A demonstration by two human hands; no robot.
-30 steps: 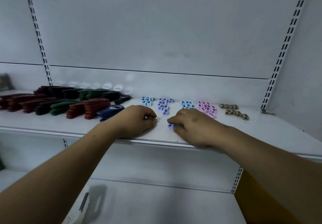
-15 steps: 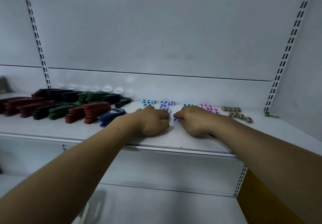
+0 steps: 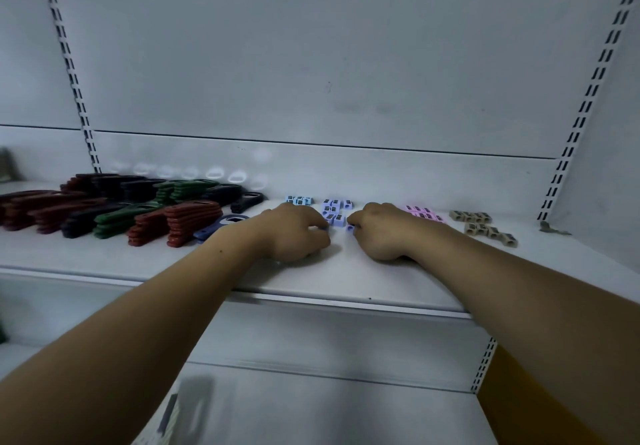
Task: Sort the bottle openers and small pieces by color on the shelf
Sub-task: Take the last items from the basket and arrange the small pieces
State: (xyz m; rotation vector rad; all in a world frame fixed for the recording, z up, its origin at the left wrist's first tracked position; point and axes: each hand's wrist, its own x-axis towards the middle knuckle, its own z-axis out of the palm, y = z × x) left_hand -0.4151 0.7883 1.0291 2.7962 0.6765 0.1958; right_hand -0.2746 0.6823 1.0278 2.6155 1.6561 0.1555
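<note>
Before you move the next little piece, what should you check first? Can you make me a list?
1. Loose purple piece at the right hand, pinched firmly: cannot tell.
2. Purple pile just behind that piece, within reach: ok.
3. Left hand free of anything: cannot tell, its fingers curl under.
4. Light blue pile, pink pile and tan pile kept apart: ok.
5. Openers grouped by color: not ok, red stacks sit apart with green and dark ones between them.
</note>
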